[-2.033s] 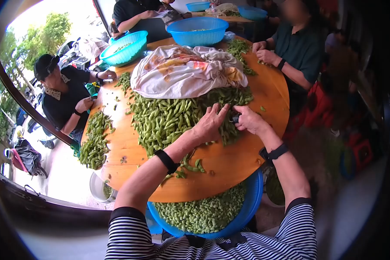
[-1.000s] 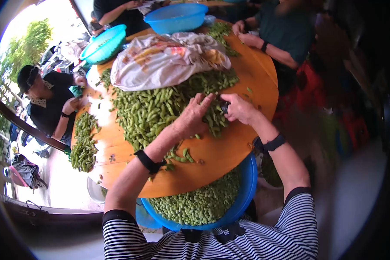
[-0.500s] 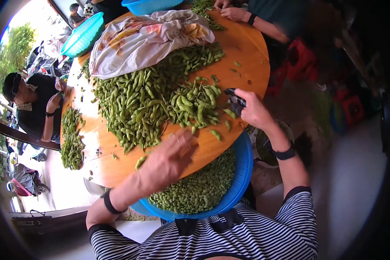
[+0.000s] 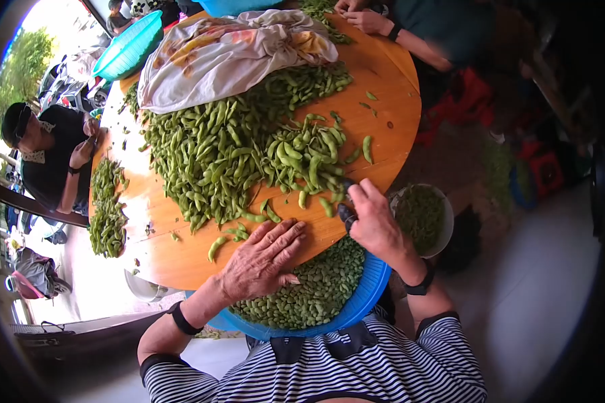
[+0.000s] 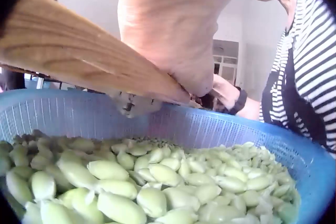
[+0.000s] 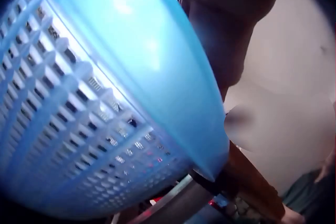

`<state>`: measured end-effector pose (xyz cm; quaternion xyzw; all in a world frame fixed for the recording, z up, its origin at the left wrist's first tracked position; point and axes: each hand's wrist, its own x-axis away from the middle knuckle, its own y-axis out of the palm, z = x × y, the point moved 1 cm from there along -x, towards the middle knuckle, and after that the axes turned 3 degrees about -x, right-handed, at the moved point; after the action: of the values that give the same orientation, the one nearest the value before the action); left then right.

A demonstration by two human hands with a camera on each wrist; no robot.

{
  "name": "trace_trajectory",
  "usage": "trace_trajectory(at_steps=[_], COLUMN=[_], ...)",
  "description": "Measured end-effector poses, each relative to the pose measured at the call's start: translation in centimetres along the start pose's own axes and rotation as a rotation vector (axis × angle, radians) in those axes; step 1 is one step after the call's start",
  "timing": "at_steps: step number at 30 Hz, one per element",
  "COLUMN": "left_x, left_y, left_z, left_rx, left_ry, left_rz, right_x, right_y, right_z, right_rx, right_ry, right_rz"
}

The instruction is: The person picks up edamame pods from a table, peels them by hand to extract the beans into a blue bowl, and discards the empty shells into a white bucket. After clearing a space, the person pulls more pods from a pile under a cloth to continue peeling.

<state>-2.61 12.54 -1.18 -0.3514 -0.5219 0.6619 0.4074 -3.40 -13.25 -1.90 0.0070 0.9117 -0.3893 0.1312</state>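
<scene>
A head-worn camera looks down on a round wooden worktop (image 4: 390, 101). At the far left sits a person in black (image 4: 44, 161), with a small heap of pods (image 4: 107, 208) on the worktop edge beside them. A big pile of green pods (image 4: 228, 154) covers the middle of the worktop, with a patterned cloth (image 4: 228, 50) bunched over its far side.

At the near edge, our left hand (image 4: 262, 258) lies palm down with its fingers straight and spread, holding nothing. A few loose pods (image 4: 216, 247) lie just to its left. Below the hand, tucked under the worktop's near edge, a blue basket (image 4: 370, 285) holds a bed of pale green pods (image 4: 316, 289). The left wrist view shows these pods (image 5: 157, 182) filling the basket close under the wood.

To the right, our right hand (image 4: 373, 225) is curled around a small dark tool (image 4: 347, 216), perhaps scissors, at the near right edge, touching the pile's near fringe. Beyond it on the right a white bucket (image 4: 447, 228) stands below the worktop, with green scraps inside.

We judge that the left hand is at the basket end of its cycle, over the rim, while the right holds the tool ready. The next move calls for the left hand to reach to the pile's near fringe, pick out one pod and bring it to the tool.
</scene>
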Motion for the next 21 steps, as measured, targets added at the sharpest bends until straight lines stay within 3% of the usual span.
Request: trace_trajectory(at_steps=[3,5,7,10,12,15,18,21], left_x=[0.6,2.2,2.4,2.7,2.5,2.2,0.7,-1.8], left_y=[-0.4,-0.1,-0.9,-1.3,-2.0,-3.4,-5.6,-5.6], left_z=[-1.6,-3.7,-4.9,-5.6,-5.3,-4.4,-1.8,1.5], left_rx=[0.012,-0.043,-0.037,0.009,0.009,0.236,0.387,0.193], left_ry=[-0.020,-0.132,-0.239,-0.215,-0.234,-0.412,-0.421,-0.048], left_rz=[0.055,0.084,0.075,0.147,0.204,0.280,0.291,0.281], right_x=[-0.4,-0.4,-0.8,-1.0,-1.0,-1.9,-4.3,-7.2], right_y=[0.6,0.4,-0.1,-1.6,-3.3,-5.8,-8.2,-8.9], right_z=[-1.0,-1.0,-1.0,-0.9,-0.7,0.4,0.5,3.3], right_rx=[0.032,0.042,-0.073,-0.185,-0.273,-0.174,-0.057,0.220], right_ry=[0.046,0.056,-0.058,-0.071,0.019,0.048,0.056,-0.107], right_rz=[-0.045,-0.039,-0.053,-0.074,-0.036,0.075,0.072,0.045])
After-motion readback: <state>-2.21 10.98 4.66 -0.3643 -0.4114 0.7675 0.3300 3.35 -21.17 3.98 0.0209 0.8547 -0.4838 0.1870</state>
